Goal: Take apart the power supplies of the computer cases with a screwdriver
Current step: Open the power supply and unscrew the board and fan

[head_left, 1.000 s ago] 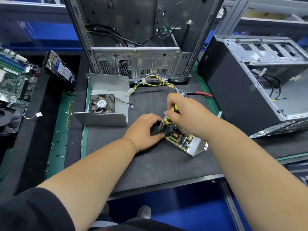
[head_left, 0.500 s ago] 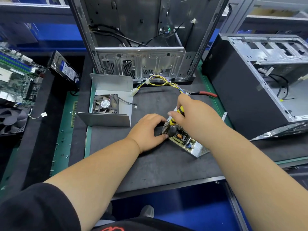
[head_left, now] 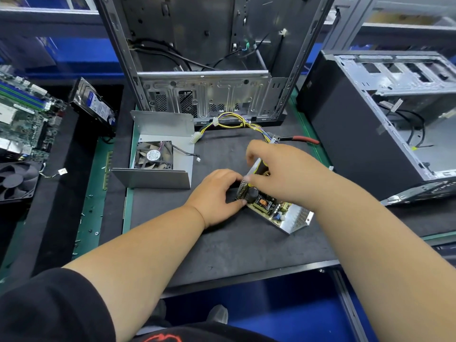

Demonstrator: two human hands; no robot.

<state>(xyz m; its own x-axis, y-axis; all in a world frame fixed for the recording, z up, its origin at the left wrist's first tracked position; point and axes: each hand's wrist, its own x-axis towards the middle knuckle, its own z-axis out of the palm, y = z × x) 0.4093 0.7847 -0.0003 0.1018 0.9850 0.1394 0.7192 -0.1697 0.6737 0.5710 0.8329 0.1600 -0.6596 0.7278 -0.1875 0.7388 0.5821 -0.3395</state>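
Power supply (head_left: 274, 208) | left hand (head_left: 214, 193) fingers grip its end | right hand (head_left: 283, 174) fingers grip screwdriver (head_left: 260, 167) above it

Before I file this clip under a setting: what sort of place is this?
Probably an electronics teardown or recycling bench: gutted computer cases on the mat, a loose motherboard and fans set aside, shelving behind.

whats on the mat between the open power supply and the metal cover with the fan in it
In the head view only the left hand lies there, gripping the near end of the power supply; around it toward the cover the black mat is bare.
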